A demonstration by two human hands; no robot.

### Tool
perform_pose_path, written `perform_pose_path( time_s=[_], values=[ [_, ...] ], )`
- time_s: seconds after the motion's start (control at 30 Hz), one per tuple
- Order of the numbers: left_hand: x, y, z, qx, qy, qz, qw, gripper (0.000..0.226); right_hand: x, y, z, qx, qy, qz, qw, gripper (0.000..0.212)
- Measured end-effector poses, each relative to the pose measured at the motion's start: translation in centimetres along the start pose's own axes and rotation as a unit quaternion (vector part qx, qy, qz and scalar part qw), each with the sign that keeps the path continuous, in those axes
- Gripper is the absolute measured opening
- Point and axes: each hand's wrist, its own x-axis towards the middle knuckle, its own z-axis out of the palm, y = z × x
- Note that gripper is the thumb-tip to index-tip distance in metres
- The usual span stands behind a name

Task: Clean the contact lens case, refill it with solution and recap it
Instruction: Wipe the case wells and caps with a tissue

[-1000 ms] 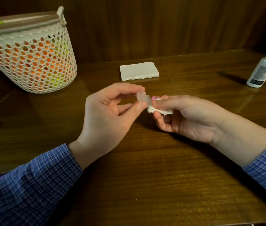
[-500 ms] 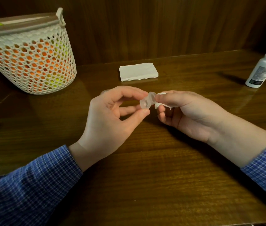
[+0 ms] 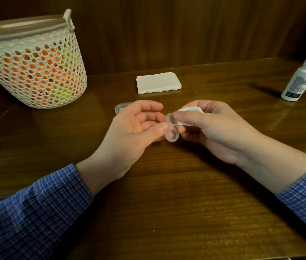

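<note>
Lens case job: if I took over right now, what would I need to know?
Left hand: pinches the clear lens case by its edge, above the table.
Right hand: grips a crumpled tissue, thumb against the case.
A clear lid-like piece lies on the table behind the left hand.
Solution bottle stands capped at far right; spare folded tissues lie at the back.
Done: case open, wiping under way.
Left: finish wiping, refill with solution, recap.

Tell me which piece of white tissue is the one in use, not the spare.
The crumpled tissue pinched in the right hand, pressed against the clear lens case. The other, the folded stack of tissues, lies flat and untouched on the table near the back wall.
</note>
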Motion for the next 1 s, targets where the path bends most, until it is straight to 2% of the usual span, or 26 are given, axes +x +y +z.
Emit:
perform_pose_path(
  time_s=[0.1, 0.2, 0.43, 0.53, 0.7, 0.8, 0.93, 1.0],
  values=[
    [0.2, -0.1, 0.0, -0.021, -0.011, -0.041, 0.999, 0.048, -0.2, 0.3, 0.1, -0.01, -0.018, -0.015, 1.0, 0.012],
    [0.3, -0.1, 0.0, -0.051, -0.033, -0.065, 0.996, 0.043, -0.1, 0.4, 0.2, -0.018, -0.015, -0.018, 1.0, 0.01],
    [0.5, -0.1, -0.3, -0.075, -0.096, -0.077, 0.99, 0.038, 0.3, 0.4, -0.2, -0.012, -0.037, 0.0, 0.999, 0.014],
    [0.6, -0.2, -0.1, -0.07, -0.082, -0.064, 0.992, 0.036, 0.6, 0.4, -0.5, 0.021, -0.057, 0.02, 0.998, 0.009],
    [0.4, -0.4, 0.0, -0.026, -0.048, -0.042, 0.998, 0.037, 0.9, 0.5, -0.9, 0.001, -0.047, 0.036, 0.998, 0.006],
    [0.4, -0.4, 0.1, -0.009, -0.043, -0.029, 0.999, 0.036, 1.1, 0.5, -1.0, 0.012, -0.037, 0.057, 0.998, 0.011],
    [0.5, -0.6, 0.0, 0.011, -0.023, -0.018, 1.0, 0.035, 1.1, 0.5, -1.0, 0.022, -0.03, 0.073, 0.997, 0.031],
    [0.5, -0.6, 0.0, 0.022, -0.037, -0.012, 0.999, 0.038, 1.2, 0.6, -1.0, 0.021, -0.034, 0.074, 0.996, 0.034]
  ],
)
